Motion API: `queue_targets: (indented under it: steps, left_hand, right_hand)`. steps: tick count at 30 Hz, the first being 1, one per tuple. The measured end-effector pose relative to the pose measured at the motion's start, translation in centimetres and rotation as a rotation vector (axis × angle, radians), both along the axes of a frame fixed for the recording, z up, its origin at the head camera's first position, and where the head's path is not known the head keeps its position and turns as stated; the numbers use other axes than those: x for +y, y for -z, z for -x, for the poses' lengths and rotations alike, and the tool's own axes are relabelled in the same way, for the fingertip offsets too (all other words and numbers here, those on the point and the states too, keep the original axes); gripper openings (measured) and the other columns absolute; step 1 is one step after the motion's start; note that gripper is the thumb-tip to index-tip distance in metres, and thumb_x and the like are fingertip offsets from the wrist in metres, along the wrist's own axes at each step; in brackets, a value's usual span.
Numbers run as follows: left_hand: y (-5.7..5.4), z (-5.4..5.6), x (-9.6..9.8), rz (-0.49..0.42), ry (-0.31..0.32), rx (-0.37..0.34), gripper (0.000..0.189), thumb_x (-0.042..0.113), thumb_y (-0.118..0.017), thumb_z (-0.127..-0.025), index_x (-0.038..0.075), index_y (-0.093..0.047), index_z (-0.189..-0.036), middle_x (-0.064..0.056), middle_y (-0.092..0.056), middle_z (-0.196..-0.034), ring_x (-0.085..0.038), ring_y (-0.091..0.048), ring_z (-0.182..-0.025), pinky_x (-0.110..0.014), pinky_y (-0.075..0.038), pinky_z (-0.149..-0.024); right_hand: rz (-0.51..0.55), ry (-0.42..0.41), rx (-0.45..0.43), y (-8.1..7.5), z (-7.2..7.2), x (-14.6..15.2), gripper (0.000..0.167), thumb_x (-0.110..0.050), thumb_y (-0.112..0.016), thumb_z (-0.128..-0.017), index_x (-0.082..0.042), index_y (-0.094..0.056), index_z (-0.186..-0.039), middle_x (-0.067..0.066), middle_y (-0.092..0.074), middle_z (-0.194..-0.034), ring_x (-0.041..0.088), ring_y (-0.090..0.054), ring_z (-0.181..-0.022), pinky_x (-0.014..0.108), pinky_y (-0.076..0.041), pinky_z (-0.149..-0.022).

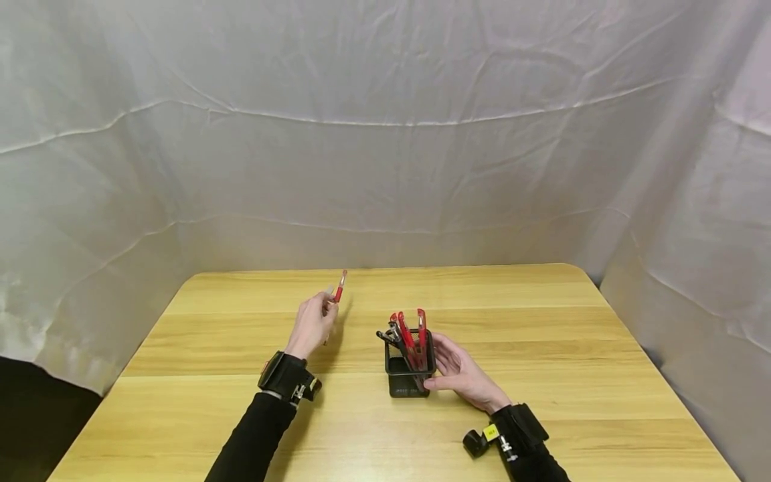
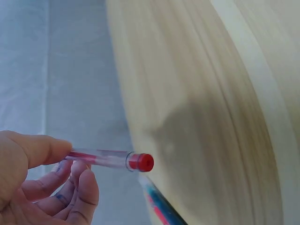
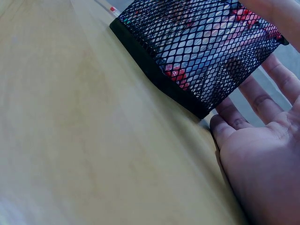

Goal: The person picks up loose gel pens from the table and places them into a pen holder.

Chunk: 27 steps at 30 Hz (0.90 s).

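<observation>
My left hand (image 1: 313,323) is over the left-middle of the table and pinches a red pen (image 1: 339,289) between thumb and fingers. In the left wrist view the pen's clear barrel ends in a red plug (image 2: 140,162). Below it a second, blurred pen-like thing (image 2: 161,201) shows teal, dark and red. A black mesh pen holder (image 1: 408,385) stands upright on the table, with several red pens (image 1: 421,328) and black pens (image 1: 385,337) leaning in it. My right hand (image 1: 460,375) holds the holder from its right side, thumb at the front and fingers behind.
The wooden table (image 1: 572,388) has its far edge close to a hanging pale cloth (image 1: 385,174), which also lines both sides. Each wrist wears a black camera band (image 1: 288,376). In the right wrist view a small red-and-white tip (image 3: 114,9) shows beyond the holder.
</observation>
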<state>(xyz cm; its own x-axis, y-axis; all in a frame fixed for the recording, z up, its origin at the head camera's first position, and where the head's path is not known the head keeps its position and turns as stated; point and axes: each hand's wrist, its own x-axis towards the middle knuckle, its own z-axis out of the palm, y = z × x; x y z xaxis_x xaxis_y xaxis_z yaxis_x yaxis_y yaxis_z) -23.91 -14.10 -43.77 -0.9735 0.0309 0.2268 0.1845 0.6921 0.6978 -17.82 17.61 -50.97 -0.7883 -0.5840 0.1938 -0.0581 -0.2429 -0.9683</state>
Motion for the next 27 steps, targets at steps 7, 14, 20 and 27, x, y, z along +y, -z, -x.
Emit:
queue_targets:
  steps: [7, 14, 20, 27]
  left_hand:
    - [-1.1, -1.7, 0.2, -0.114, 0.027, 0.035, 0.024, 0.005, -0.060, -0.095, -0.007, -0.066, -0.115, -0.016, -0.070, -0.093, -0.021, -0.065, -0.082, -0.019, -0.052, -0.070]
    - [-1.9, -3.8, 0.7, -0.241, 0.041, 0.127, 0.022, 0.001, -0.062, -0.094, -0.008, -0.065, -0.114, -0.019, -0.070, -0.097, -0.018, -0.064, -0.084, -0.018, -0.055, -0.076]
    - [-2.6, -5.4, 1.2, -0.355, 0.022, 0.192, 0.023, 0.000, -0.065, -0.094, -0.005, -0.066, -0.116, -0.019, -0.070, -0.098, -0.007, -0.063, -0.084, -0.014, -0.055, -0.078]
    - [-3.4, -7.2, 1.7, -0.480, 0.045, 0.302, 0.019, 0.000, -0.067, -0.093, -0.005, -0.067, -0.111, -0.020, -0.071, -0.096, 0.006, -0.063, -0.084, -0.009, -0.055, -0.080]
  right_hand:
    - [-0.003, -0.001, -0.006, 0.1, 0.1, -0.1, 0.089, 0.004, -0.073, -0.082, 0.005, -0.023, -0.155, 0.011, -0.036, -0.160, -0.004, -0.041, -0.141, 0.011, -0.031, -0.117]
    - [-0.003, -0.005, -0.008, 0.3, 0.2, -0.1, 0.089, 0.004, -0.073, -0.082, 0.005, -0.022, -0.155, 0.005, -0.038, -0.159, -0.005, -0.041, -0.141, 0.011, -0.032, -0.117]
    - [-0.003, -0.007, 0.008, 0.3, 0.3, -0.1, 0.090, 0.005, -0.072, -0.082, 0.009, -0.020, -0.154, 0.025, -0.026, -0.162, -0.006, -0.041, -0.141, 0.010, -0.031, -0.116]
    - [-0.012, 0.002, 0.005, 0.1, 0.1, -0.1, 0.089, 0.007, -0.072, -0.081, 0.008, -0.021, -0.154, 0.024, -0.027, -0.162, -0.005, -0.042, -0.141, 0.011, -0.032, -0.117]
